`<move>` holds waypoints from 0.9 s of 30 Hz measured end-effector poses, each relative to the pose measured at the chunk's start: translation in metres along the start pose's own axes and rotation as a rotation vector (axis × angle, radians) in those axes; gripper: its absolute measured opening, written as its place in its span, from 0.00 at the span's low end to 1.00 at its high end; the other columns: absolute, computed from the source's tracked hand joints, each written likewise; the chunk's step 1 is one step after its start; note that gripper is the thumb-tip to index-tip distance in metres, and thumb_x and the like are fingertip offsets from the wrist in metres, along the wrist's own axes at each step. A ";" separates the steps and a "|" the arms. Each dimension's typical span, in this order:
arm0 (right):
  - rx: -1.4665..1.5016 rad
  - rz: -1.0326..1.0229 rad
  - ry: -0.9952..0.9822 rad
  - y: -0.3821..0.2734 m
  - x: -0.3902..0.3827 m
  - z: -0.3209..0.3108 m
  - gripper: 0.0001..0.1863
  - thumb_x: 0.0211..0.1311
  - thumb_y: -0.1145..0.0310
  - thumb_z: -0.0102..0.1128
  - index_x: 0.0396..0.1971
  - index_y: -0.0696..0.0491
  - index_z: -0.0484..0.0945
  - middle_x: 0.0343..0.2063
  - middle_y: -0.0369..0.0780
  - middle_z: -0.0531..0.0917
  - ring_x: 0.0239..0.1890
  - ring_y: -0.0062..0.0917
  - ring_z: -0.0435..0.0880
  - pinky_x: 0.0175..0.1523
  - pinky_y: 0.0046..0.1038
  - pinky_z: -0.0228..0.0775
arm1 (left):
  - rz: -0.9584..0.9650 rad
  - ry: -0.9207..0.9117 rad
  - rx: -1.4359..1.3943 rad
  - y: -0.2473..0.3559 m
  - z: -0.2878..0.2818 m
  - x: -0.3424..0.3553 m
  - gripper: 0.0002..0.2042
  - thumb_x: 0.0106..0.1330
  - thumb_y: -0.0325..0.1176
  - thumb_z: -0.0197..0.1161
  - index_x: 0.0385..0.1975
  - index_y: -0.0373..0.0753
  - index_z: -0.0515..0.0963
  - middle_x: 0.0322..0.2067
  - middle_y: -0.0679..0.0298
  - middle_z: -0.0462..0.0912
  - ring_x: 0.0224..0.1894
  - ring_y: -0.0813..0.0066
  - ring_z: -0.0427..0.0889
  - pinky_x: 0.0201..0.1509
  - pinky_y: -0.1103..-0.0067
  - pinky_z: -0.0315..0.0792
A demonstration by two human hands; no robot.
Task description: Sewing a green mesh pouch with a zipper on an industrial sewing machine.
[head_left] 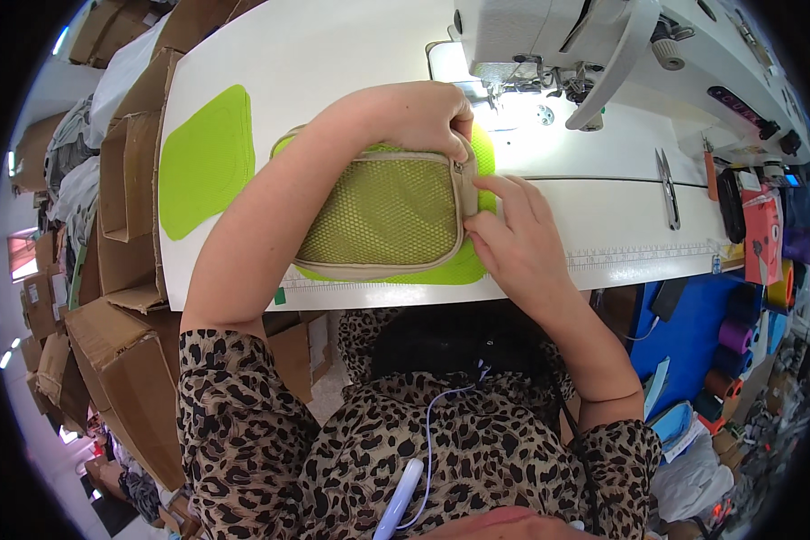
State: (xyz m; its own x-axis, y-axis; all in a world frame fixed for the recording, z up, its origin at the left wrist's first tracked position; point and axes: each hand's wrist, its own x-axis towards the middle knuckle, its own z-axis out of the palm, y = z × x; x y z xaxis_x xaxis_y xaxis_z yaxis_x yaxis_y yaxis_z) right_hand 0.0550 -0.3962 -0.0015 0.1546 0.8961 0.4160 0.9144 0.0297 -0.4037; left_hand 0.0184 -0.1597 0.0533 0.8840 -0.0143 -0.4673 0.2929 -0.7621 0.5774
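Note:
A beige-edged mesh pouch [382,211] with a zipper along its upper edge lies on the white table, above a bright lime-green fabric piece [463,268] that shows around its right and lower sides. My left hand [427,117] reaches across the pouch, its fingers closed on the upper right corner by the zipper end. At the pouch's right side, my right hand [517,236] pinches the beige edging between thumb and fingers. Part of the pouch's left side is hidden under my left forearm. Another lime-green piece [207,162] lies flat farther left.
A white sewing machine [549,54] stands just beyond my hands, its needle area lit. Metal tweezers [669,189] lie to the right. A measuring strip [639,256] runs along the table's front edge. Cardboard boxes [121,378] crowd the left; thread spools [733,337] stand at right.

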 end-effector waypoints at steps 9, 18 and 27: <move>-0.017 -0.030 0.050 0.000 -0.014 0.002 0.15 0.51 0.72 0.59 0.41 0.54 0.81 0.48 0.37 0.81 0.52 0.30 0.78 0.58 0.35 0.69 | -0.017 0.133 0.078 0.006 0.007 -0.003 0.13 0.56 0.36 0.67 0.29 0.29 0.79 0.33 0.56 0.80 0.34 0.64 0.80 0.42 0.71 0.74; 0.024 0.028 0.003 -0.002 -0.011 -0.005 0.13 0.51 0.73 0.64 0.39 0.54 0.80 0.52 0.37 0.79 0.52 0.31 0.77 0.59 0.36 0.68 | 0.012 0.247 0.185 0.010 0.015 0.001 0.14 0.54 0.38 0.64 0.21 0.30 0.74 0.30 0.54 0.76 0.33 0.59 0.77 0.40 0.69 0.72; 0.023 0.037 -0.016 -0.005 -0.012 -0.006 0.14 0.51 0.72 0.67 0.39 0.54 0.79 0.55 0.38 0.78 0.54 0.32 0.76 0.60 0.37 0.67 | 0.000 0.239 0.178 0.009 0.009 0.002 0.15 0.51 0.38 0.65 0.19 0.30 0.74 0.21 0.53 0.77 0.27 0.58 0.78 0.35 0.66 0.72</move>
State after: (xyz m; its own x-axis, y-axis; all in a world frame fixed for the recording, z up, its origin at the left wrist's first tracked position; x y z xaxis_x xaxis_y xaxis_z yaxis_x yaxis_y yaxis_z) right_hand 0.0506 -0.4096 0.0005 0.1820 0.9039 0.3871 0.8992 0.0063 -0.4375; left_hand 0.0197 -0.1731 0.0514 0.9508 0.1225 -0.2846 0.2433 -0.8639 0.4410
